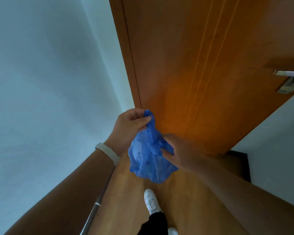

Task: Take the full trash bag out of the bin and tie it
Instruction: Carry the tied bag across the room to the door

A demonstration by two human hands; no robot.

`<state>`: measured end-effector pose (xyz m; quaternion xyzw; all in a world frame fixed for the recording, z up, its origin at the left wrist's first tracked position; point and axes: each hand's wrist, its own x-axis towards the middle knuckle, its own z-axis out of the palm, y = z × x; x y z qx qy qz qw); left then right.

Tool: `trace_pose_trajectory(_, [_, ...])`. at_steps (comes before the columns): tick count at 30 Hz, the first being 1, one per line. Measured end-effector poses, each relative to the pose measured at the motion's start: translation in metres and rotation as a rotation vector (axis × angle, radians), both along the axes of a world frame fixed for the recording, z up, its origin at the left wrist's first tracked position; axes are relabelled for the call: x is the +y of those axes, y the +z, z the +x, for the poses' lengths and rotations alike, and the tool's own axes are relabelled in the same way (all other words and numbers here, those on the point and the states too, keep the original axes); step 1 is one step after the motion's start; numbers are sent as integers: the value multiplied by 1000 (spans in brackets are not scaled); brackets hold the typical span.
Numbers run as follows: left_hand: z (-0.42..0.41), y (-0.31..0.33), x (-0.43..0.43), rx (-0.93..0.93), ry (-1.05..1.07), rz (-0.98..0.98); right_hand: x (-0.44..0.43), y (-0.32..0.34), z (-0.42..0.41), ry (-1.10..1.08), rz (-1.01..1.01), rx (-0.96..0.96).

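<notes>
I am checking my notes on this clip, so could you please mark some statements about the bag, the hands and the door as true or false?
1. The left hand pinches the gathered top of the blue bag. True.
2. The bag sits inside a bin. False: it hangs in the air, with no bin in view.
3. The right hand touches the bag's side. True.
4. The door is white. False: it is orange-brown wood.
5. A pale band is on the left wrist. True.
</notes>
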<state>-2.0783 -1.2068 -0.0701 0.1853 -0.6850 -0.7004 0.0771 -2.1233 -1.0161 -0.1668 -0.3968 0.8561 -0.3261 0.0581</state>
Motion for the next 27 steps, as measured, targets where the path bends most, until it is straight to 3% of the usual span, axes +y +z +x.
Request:
trace_pose_trajectory(17, [-132,-161,-117,-177,174,247,-131,-146,-169,85,223,-89])
trace_pose_trajectory(27, [-215,-329,-158,-282,272,240,-191,-328,-253,162,207,-131])
